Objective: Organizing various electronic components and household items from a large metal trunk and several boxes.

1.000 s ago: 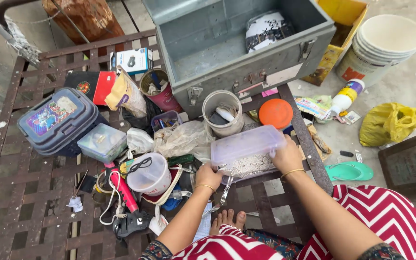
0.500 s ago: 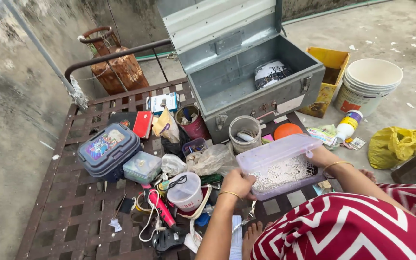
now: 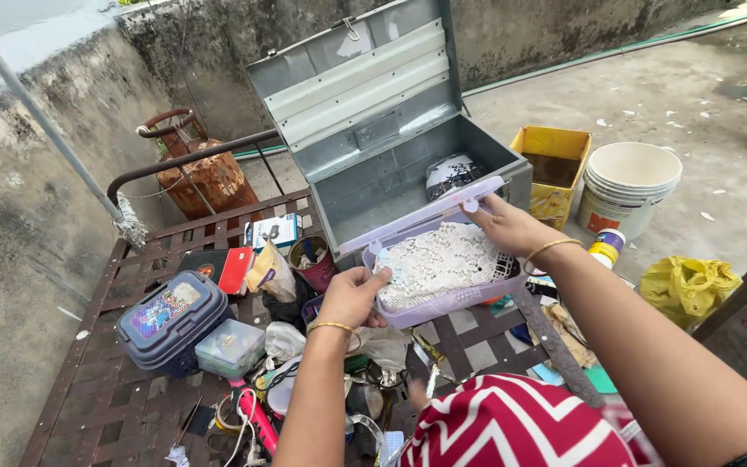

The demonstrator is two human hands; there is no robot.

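Between both hands (image 3: 352,297), translucent lilac plastic box (image 3: 443,268), perhaps beads.

Single head cam, high, angled fwd-down over metal bench (image 3: 131,406), close to hands.

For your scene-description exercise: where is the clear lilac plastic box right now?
In the head view, the lilac plastic box sits centre frame, held tilted between the left hand and right hand, just in front of the open grey metal trunk.

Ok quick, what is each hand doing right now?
Left hand: closed on the near end of the clear plastic box.
Right hand: closed on the box's far end, by its lid.
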